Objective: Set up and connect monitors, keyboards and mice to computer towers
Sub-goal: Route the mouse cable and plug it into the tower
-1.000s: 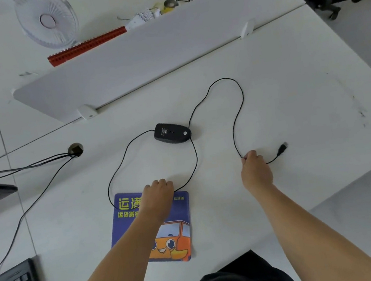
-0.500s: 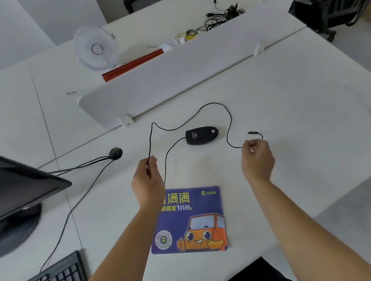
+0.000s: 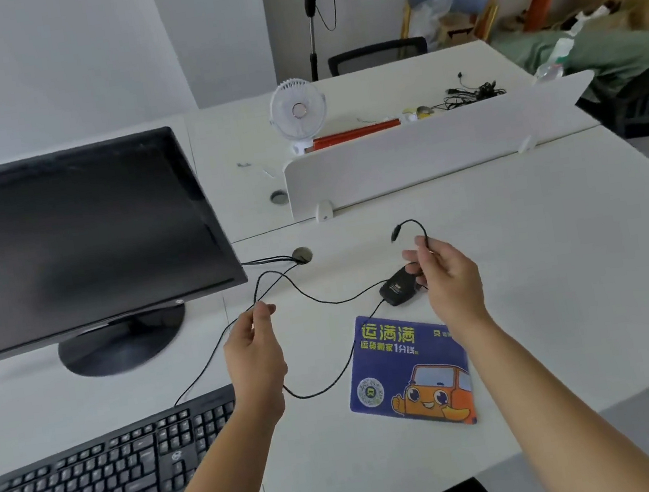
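Mouse cable held up in both grips

By the black flat monitor (image 3: 63, 240), the left grip (image 3: 254, 351) pinches the thin black mouse cable (image 3: 337, 302). The black wired mouse (image 3: 397, 287) sits on the white counter (image 3: 545, 256), just under the right grip (image 3: 451, 282), which pinches the cable near its plug (image 3: 394, 234).
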The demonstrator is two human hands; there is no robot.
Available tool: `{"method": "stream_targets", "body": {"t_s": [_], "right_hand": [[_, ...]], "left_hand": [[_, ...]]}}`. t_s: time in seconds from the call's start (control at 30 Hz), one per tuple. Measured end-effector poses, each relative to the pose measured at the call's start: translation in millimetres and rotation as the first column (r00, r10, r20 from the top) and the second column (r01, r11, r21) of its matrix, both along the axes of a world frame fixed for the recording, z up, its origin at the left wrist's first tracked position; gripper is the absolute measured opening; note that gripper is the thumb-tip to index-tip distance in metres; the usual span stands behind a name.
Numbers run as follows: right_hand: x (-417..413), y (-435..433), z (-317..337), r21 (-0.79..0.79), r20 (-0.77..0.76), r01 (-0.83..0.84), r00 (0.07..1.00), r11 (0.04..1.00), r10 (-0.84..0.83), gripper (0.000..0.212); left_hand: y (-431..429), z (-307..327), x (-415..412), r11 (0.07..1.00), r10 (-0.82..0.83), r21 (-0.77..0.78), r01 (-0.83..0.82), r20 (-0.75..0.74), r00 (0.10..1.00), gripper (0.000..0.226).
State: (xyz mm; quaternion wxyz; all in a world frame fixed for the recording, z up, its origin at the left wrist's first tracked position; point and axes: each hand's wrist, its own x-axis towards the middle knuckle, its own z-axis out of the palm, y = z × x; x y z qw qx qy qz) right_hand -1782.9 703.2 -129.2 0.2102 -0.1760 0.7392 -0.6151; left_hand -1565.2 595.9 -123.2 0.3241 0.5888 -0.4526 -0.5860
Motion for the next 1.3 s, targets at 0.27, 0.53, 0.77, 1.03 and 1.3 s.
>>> {"method": "stream_targets", "body": {"t_s": [0.27,0.53,0.77,1.03,1.3], "right_hand": [[24,-14,22,-0.026,0.108,-0.159,0.981,0.987,0.161,0.017],[8,-82,-24,0.074,0.324,-0.263,0.919,0.962,0.226,0.017],[-13,-159,-78,0.189,0.355,-0.394,0.881,0.900,0.311,0.019],[-37,-217,-130,0.350,0.358,-0.501,0.853,0.792,0.381,0.016],[-54,-177,-117,0.580,0.090,-0.503,0.822,0.641,0.563,0.045]], "left_hand": [[-17,-3,38,0.993,-0.005,-0.116,0.007,0.022,1.000,0.027],[-13,-28,20,0.993,0.031,-0.115,-0.018,0.114,0.993,0.026],[-4,-48,9,0.993,0.101,-0.080,-0.087,0.184,0.978,0.024],[-9,-61,2,0.988,0.150,-0.071,-0.136,0.244,0.958,0.023],[-33,-63,-14,0.996,0.074,-0.070,-0.057,0.267,0.961,0.026]]}}
